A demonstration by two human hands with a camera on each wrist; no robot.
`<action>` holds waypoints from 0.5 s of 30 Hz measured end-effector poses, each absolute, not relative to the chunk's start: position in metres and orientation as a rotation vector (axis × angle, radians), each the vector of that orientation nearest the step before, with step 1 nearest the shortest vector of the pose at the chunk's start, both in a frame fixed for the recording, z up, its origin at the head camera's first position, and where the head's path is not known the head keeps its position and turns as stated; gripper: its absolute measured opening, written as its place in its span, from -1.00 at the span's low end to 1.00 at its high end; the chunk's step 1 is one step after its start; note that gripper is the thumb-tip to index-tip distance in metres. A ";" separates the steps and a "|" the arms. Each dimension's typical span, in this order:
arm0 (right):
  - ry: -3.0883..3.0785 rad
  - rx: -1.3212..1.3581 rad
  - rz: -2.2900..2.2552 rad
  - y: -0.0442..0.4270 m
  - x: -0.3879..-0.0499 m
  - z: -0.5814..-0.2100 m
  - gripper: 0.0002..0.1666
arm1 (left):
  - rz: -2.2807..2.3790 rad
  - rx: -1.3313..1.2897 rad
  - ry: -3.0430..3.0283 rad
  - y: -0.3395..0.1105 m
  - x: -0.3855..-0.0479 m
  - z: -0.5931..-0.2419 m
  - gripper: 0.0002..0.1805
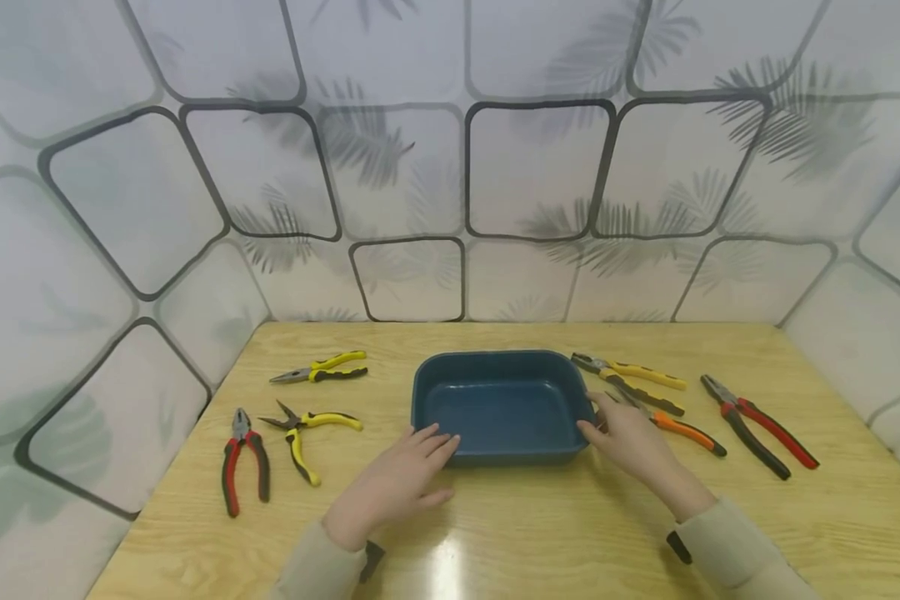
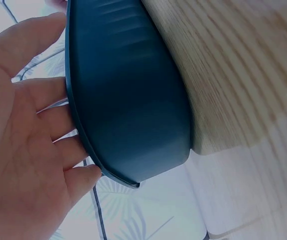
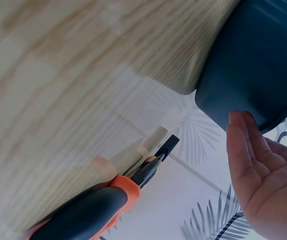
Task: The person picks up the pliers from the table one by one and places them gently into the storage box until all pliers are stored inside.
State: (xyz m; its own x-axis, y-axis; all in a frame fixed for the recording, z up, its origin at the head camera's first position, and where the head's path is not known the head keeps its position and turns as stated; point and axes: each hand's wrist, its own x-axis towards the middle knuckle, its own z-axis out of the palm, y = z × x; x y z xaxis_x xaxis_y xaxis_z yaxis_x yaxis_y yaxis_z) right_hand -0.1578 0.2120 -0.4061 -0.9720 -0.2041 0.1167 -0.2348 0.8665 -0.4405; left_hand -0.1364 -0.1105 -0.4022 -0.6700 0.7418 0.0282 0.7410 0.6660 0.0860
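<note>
A dark blue rectangular tray [image 1: 502, 408] stands on the wooden table, its inside bare. My left hand [image 1: 397, 483] lies at the tray's front left corner; in the left wrist view its fingers [image 2: 58, 120] reach over the rim of the tray [image 2: 128, 95], fairly straight, thumb apart. At the right end, my right hand [image 1: 633, 442] touches the tray's wall, thumb at the front corner and fingers along the side. The right wrist view shows those fingers [image 3: 246, 135] extended against the outside of the tray [image 3: 253, 65].
Left of the tray lie yellow-black pliers [image 1: 337, 367], open yellow-black pliers [image 1: 300, 425] and red-black pliers [image 1: 246, 454]. To its right are yellow-black pliers [image 1: 637, 379], an orange-black tool [image 1: 690, 432] close by my right hand, and larger red-black pliers [image 1: 757, 423]. A patterned wall covering [image 1: 540, 175] rises behind.
</note>
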 end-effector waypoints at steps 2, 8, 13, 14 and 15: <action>-2.967 0.355 0.709 0.212 -0.158 -0.406 -0.41 | 0.137 1.275 2.862 -0.110 -0.136 -0.402 -0.31; -2.964 0.353 0.710 0.212 -0.159 -0.408 -0.41 | 0.143 1.304 2.868 -0.111 -0.137 -0.404 -0.32; -2.969 0.347 0.705 0.212 -0.160 -0.408 -0.41 | 0.156 1.325 2.874 -0.112 -0.137 -0.403 -0.33; -2.970 0.345 0.703 0.212 -0.160 -0.408 -0.41 | 0.162 1.327 2.872 -0.112 -0.137 -0.403 -0.33; -2.969 0.343 0.697 0.212 -0.160 -0.408 -0.41 | 0.169 1.331 2.871 -0.112 -0.137 -0.403 -0.34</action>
